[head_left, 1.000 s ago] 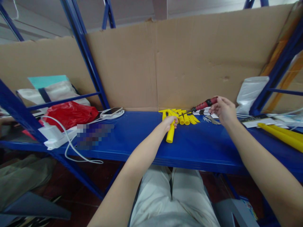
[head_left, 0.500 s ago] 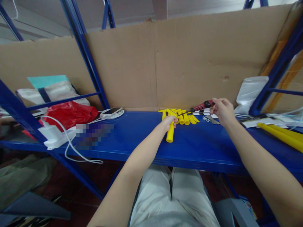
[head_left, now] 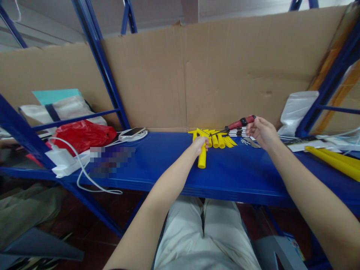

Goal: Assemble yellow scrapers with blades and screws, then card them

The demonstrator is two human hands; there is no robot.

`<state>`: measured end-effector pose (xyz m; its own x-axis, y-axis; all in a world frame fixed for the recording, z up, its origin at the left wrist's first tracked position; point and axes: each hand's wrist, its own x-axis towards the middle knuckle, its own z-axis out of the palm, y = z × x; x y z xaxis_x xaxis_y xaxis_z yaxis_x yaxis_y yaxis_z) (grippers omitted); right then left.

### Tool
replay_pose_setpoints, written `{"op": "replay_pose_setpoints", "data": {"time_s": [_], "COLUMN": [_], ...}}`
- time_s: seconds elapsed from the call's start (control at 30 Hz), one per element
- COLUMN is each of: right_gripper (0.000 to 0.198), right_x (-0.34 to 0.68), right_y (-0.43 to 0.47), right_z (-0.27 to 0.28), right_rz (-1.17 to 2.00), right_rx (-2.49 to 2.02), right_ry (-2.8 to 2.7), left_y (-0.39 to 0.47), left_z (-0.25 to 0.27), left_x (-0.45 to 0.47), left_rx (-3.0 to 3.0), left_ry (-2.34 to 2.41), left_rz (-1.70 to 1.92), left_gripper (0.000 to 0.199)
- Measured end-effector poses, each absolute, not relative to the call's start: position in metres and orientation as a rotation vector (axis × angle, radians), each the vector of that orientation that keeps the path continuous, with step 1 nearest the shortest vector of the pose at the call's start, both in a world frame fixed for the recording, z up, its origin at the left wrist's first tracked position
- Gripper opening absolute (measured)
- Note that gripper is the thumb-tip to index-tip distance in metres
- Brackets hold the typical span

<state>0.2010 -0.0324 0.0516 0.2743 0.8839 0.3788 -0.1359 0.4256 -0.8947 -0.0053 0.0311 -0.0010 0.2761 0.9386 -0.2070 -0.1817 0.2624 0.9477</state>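
My left hand [head_left: 200, 144] is wrapped round a yellow plastic tube-shaped handle [head_left: 201, 160], its lower end pointing toward me and its upper end partly hidden by my fingers. With its fingertips, my right hand [head_left: 262, 131] pinches the back end of a screwdriver [head_left: 241, 123] with a red and black handle. The screwdriver's dark shaft slants down left to the yellow handle near my left fingers; its tip is too small to make out. Behind my left hand lie several more yellow handles [head_left: 215, 141] and thin yellow pieces [head_left: 230, 141] on the blue shelf [head_left: 165, 161].
White rods [head_left: 238, 132] and small metal parts [head_left: 249, 141] lie below the screwdriver. At right are long yellow pieces [head_left: 334, 159] and a white bag [head_left: 299, 108]. A phone [head_left: 135, 131], coiled cable, red bag [head_left: 84, 135] and power strip [head_left: 70, 167] are at left. Cardboard [head_left: 225, 75] stands behind.
The screwdriver's handle end has risen slightly, and its handle has turned to show more red. My right fingers have shifted a little along its end. My left hand holds nearly still.
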Motion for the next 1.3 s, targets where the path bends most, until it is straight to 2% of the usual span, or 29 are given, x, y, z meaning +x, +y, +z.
{"op": "replay_pose_setpoints", "data": {"time_s": [0.27,0.5,0.67,0.8,0.93,1.13,1.3], "right_gripper": [0.038,0.020,0.033,0.038,0.036,0.023,0.030], "right_x": [0.211,0.205,0.196,0.194,0.196,0.201,0.205], "right_y": [-0.017,-0.029,-0.041,-0.045,-0.044,-0.039,-0.034], "right_z": [0.040,0.046,0.056,0.058,0.056,0.053,0.050], "right_rz": [0.705,0.792,0.974,0.996,0.987,0.956,0.965], "right_rx": [-0.873,-0.895,-0.845,-0.773,-0.758,-0.779,-0.805], "right_ry": [-1.005,-0.935,-0.870,-0.883,-0.903,-0.867,-0.862], "left_y": [0.019,0.007,0.007,0.008,0.008,0.009,0.009], "left_z": [0.009,0.018,0.018,0.018,0.018,0.017,0.017], "left_x": [-0.005,-0.006,-0.007,-0.007,-0.007,-0.007,-0.006], "left_rx": [1.022,1.050,1.044,1.054,1.064,1.066,1.070], "left_ry": [1.047,1.083,1.080,1.078,1.073,1.080,1.084], "left_rz": [1.044,1.056,1.061,1.059,1.062,1.057,1.056], "left_gripper": [0.019,0.024,0.024,0.024,0.024,0.023,0.022]}}
